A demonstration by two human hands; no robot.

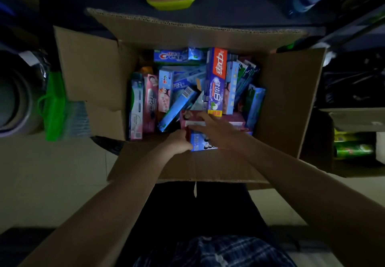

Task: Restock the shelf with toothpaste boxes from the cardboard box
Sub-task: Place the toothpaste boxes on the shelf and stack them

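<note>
Flanking shelving (354,29), pale floor (41,183)

Both bare forearms reach forward and down from the bottom corners, angling in toward each other so the hands end up almost touching. The left hand (179,142) has its knuckles up and its fingers curled under, gripping something at its fingertips. The right hand (216,128) sits just above and beside it, palm down, fingers stretched out flat and spread a little, pointing left.
</note>
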